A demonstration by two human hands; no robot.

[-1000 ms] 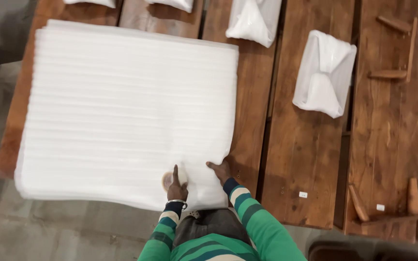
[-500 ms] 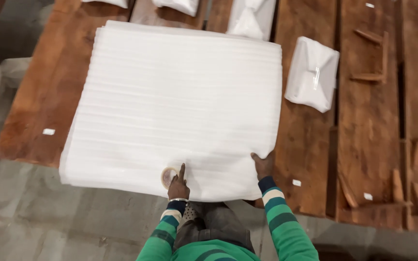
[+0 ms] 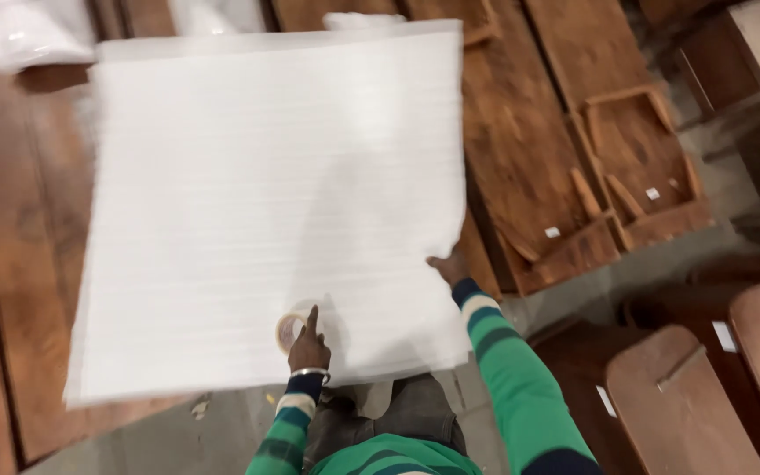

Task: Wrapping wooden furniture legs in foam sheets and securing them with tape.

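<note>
A large white foam sheet (image 3: 266,202) lies spread over the brown wooden table (image 3: 521,149). My left hand (image 3: 308,345) rests near its front edge, fingers closed around a roll of clear tape (image 3: 289,331) with the index finger pointing forward. My right hand (image 3: 450,266) grips the sheet's right edge, close to the front right corner. Both arms wear green striped sleeves.
A white wrapped bundle (image 3: 32,35) sits at the far left of the table. Loose wooden frame pieces (image 3: 635,176) lie on the right side. Dark wooden furniture (image 3: 705,387) stands on the grey floor (image 3: 222,431) at the lower right.
My view has swung to the right. My right hand has slid from the sheet's front edge to its right edge, and the sheet has shifted across the table. The tape roll stays in my left hand.
</note>
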